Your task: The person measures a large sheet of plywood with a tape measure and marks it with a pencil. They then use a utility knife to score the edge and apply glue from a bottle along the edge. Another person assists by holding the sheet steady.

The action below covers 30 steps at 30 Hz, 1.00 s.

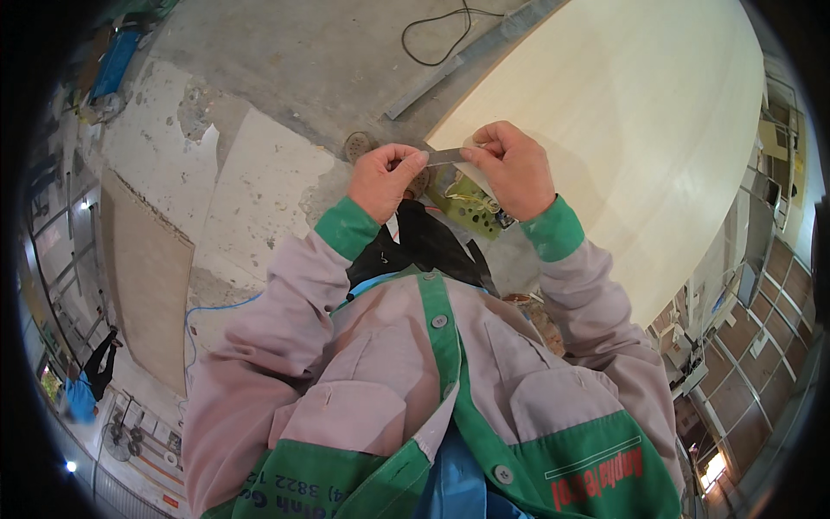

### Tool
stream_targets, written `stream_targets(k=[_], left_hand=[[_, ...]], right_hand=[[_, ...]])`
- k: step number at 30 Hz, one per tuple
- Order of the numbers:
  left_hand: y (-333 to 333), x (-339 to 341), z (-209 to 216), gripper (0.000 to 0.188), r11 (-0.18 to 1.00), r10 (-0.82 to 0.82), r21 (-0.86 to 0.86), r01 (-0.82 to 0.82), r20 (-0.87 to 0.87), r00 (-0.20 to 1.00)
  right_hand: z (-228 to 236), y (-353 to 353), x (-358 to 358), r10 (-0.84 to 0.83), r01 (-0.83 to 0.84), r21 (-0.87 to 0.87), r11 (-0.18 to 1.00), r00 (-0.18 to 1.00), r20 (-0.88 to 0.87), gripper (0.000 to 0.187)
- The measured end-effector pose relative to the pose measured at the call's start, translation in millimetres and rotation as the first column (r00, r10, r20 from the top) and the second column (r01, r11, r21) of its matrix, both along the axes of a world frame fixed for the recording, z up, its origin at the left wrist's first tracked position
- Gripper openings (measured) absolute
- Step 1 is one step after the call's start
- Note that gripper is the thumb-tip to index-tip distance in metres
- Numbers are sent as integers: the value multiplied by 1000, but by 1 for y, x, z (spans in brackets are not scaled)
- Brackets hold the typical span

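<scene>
My left hand (383,179) and my right hand (511,167) are raised together in front of my chest, each pinching one end of a small flat grey strip (444,156) that looks like sandpaper. The strip spans the gap between my thumbs and forefingers. Just below my hands lies a yellow-green power tool (471,208) with a black part (432,242) beside it. A round sanding disc (359,145) rests on the floor just beyond my left hand. My sleeves are pale pink with green cuffs.
A large pale wooden panel (640,112) fills the upper right. A black cable (437,39) loops on the concrete floor, beside a long metal rail (471,56). Flat boards (147,268) lie at the left. Another person (86,381) in blue is at the far left edge.
</scene>
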<state>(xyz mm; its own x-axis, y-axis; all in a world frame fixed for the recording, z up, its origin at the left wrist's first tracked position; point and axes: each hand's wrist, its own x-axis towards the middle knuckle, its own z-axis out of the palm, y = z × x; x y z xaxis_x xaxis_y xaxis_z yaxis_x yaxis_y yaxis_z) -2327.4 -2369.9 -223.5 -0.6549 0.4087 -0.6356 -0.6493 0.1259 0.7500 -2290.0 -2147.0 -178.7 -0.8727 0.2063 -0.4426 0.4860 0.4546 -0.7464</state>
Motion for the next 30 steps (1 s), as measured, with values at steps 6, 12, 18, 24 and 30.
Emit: stream_targets(k=[6,12,18,24,30], left_hand=[[-4,-14,-1,25,993,-19,-119,12,-63,998],[-7,-30,-5,28,987,-44,-158,29,-96,994],[-10,-32,-6,30,985,-78,-161,64,-81,994],[-4,-72,-11,31,996,-84,-39,85,41,996],[-12,-88,-3,39,968,-244,109,226,199,949]], right_hand=[[0,-11,-10,14,-14,125,992,1000,3,32],[-1,-17,-21,-25,26,146,989,1000,-5,36],[-7,-22,-19,-20,28,163,986,999,-51,34],[-6,-12,-30,111,-36,222,974,935,-336,25],[-6,-7,-21,311,-180,305,935,830,-463,15]])
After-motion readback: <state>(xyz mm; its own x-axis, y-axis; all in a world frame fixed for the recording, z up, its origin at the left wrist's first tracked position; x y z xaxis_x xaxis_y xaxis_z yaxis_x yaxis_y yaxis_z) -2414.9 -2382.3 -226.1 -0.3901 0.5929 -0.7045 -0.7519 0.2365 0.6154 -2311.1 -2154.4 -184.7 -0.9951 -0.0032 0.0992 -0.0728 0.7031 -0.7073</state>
